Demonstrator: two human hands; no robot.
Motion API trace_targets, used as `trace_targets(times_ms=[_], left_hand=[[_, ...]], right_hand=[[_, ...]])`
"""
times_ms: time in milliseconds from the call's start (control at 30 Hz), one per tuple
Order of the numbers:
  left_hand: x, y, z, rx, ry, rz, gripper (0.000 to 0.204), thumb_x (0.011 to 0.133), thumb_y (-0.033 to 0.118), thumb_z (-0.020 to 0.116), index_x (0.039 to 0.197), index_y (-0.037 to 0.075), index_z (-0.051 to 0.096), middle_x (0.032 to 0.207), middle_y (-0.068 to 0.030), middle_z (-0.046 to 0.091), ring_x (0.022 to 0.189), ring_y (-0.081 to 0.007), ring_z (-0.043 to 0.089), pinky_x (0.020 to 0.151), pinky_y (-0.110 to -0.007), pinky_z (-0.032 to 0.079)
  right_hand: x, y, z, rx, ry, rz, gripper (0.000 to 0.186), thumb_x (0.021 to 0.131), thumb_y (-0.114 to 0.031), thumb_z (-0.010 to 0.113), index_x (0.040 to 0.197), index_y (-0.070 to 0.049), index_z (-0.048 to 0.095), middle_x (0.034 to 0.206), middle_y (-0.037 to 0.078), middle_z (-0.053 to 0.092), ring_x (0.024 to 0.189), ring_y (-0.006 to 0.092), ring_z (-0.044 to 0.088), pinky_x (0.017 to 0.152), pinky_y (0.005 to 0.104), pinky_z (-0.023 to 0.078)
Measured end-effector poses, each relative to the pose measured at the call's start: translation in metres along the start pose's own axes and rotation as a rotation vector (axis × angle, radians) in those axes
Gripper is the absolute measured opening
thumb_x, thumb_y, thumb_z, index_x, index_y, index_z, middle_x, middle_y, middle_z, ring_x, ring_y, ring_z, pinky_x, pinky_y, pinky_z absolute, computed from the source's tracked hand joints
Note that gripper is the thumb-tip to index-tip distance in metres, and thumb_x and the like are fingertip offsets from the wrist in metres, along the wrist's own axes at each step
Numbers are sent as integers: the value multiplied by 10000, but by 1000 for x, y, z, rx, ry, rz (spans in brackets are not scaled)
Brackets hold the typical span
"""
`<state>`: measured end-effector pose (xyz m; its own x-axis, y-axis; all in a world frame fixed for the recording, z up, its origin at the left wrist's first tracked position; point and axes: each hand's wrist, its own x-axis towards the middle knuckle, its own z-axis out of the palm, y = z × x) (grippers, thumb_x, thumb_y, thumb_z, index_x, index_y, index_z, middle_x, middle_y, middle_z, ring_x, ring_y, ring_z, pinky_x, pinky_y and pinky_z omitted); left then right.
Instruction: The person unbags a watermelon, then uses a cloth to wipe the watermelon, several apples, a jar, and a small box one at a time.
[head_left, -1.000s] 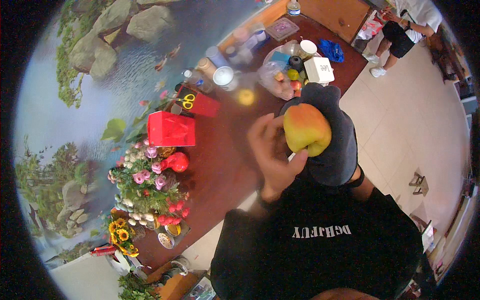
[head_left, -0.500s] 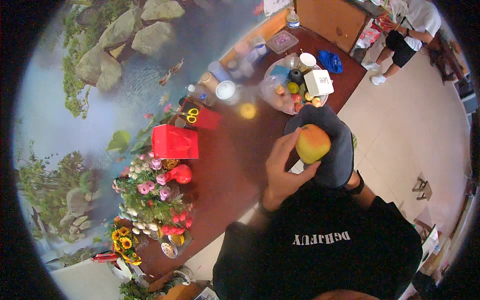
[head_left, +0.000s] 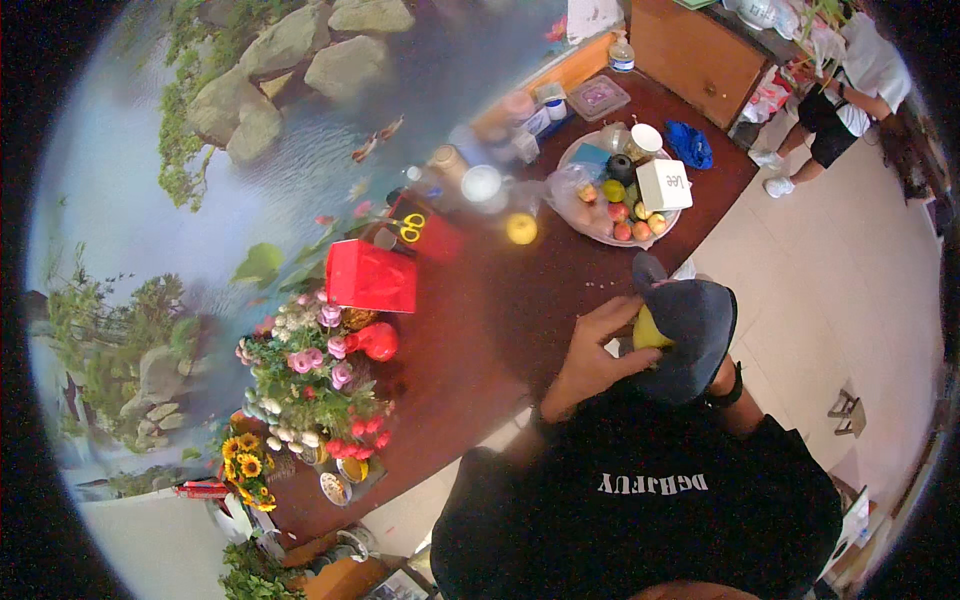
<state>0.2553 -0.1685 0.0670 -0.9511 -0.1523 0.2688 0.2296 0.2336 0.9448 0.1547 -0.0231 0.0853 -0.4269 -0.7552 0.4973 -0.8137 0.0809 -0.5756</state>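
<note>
Close to my chest, over the table's near edge, my left hand (head_left: 588, 365) grips a yellow apple (head_left: 650, 330) between thumb and fingers. A dark grey cloth (head_left: 697, 325) covers most of the apple's right side, so only a yellow strip shows. My right hand (head_left: 724, 376) is under the cloth and holds it curved against the fruit; its fingers are hidden, and only a bit near the dark wristband shows. Beyond the hands, another yellow apple (head_left: 521, 228) sits on the dark red table (head_left: 480, 320).
Far right on the table is a round tray (head_left: 576, 229) with several fruits, a white box (head_left: 664, 186) and jars. A red box (head_left: 372, 276), yellow-handled scissors (head_left: 411, 228) and artificial flowers (head_left: 300, 350) line the left. A person (head_left: 862, 85) sits at far right; a small stool (head_left: 848, 413) stands on the floor.
The cloth has folded over the apple, hiding its red-orange side. Both hands have shifted slightly right in the picture, and the whole scene has shifted right too as the view moved.
</note>
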Motion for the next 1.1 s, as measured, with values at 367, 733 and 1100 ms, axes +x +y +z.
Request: trace_targets(times_ms=[367, 733, 1100], left_hand=[[-2, -3, 13, 133, 141, 47, 665, 654, 52, 762, 1262, 2, 495, 1156, -169, 538, 1049, -282, 555, 903, -337, 441], [8, -30, 28, 135, 220, 173, 604, 654, 40, 765, 1212, 41, 534, 1191, -134, 553, 1099, -283, 530, 937, -379, 433], [53, -196, 29, -304, 621, -406, 391, 857, 147, 627, 1187, -18, 500, 1034, -83, 611, 933, -145, 587, 781, -265, 480]], right_hand=[[17, -18, 5, 172, 272, 132, 561, 652, -366, 679, 1078, -8, 607, 991, 138, 635, 931, 319, 589, 865, 375, 433], [-32, 50, 40, 717, 434, 324, 516, 780, -86, 658, 1201, -44, 364, 1145, 94, 506, 1074, 200, 497, 943, 344, 409], [-143, 152, -21, 127, 116, 790, 538, 846, -160, 607, 1311, -60, 355, 1316, 104, 431, 1212, 225, 401, 1048, 361, 297]])
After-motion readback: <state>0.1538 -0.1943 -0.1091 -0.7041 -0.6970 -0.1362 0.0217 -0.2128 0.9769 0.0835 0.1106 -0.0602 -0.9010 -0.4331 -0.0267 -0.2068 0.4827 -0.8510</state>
